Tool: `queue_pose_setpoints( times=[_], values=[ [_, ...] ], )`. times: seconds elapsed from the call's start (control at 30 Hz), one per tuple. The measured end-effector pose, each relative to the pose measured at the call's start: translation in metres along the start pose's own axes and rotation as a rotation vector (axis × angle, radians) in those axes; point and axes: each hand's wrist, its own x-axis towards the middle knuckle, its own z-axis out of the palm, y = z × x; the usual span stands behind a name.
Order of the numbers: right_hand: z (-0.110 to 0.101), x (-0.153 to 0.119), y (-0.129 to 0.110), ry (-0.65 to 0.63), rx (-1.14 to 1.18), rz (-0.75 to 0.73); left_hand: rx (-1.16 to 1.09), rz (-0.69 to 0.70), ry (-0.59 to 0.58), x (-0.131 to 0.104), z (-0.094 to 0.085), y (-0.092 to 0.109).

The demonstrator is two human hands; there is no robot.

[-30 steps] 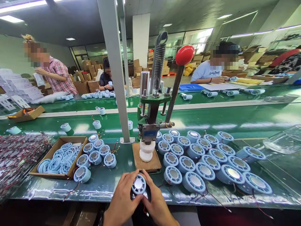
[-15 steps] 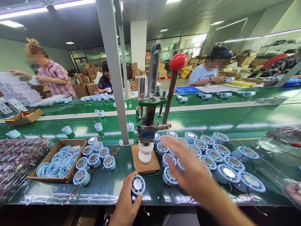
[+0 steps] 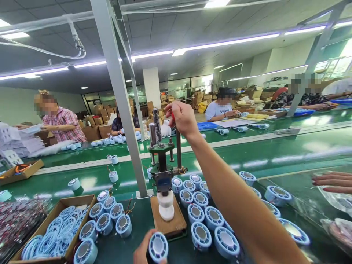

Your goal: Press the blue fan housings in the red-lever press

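My left hand (image 3: 142,251) is closed around the side of a light blue round housing (image 3: 158,245) with a silver disc in its face, at the bottom edge just in front of the press. My right hand (image 3: 182,116) is raised and wrapped over the red knob of the lever (image 3: 179,151), most of the knob hidden by the fingers. The green hand press (image 3: 162,168) stands upright. Its white round pressing pieces (image 3: 166,207) are over a brown base board (image 3: 176,222). No housing shows on that board.
Similar blue housings (image 3: 200,234) crowd the right of the press, and others (image 3: 103,222) the left. A cardboard box (image 3: 82,205) holds blue rings. A grey post (image 3: 118,95) rises behind. Another person's hand (image 3: 332,181) reaches in at right. People sit across the green bench (image 3: 236,156).
My right hand has risen from above the right-hand housings to the lever knob and closed on it. My left hand still has the housing before the press. The view has tilted upward.
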Motion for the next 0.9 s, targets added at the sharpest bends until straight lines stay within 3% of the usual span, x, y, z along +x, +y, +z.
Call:
queue_pose_setpoints(
  times=[0.17,0.27,0.43,0.6,0.8,0.9],
  values=[
    [-0.002,0.000,-0.002,0.005,0.020,0.013,-0.127,0.001,0.055,0.069,-0.015,0.048],
    [0.000,0.002,0.002,0.002,0.035,0.016,-0.200,0.004,0.066,0.090,-0.013,0.056],
    [0.001,0.000,0.004,0.036,0.047,-0.033,-0.417,0.033,-0.026,0.092,0.009,0.048],
    [0.001,-0.004,0.003,0.027,0.089,0.009,-0.527,0.068,-0.174,0.098,0.029,0.055],
    [0.001,0.005,-0.004,0.018,0.036,0.070,-0.434,0.085,-0.209,0.095,0.024,0.053],
    [-0.018,-0.023,-0.035,-0.003,-0.020,0.026,-0.391,0.093,-0.213,0.091,0.023,0.048]
  ],
)
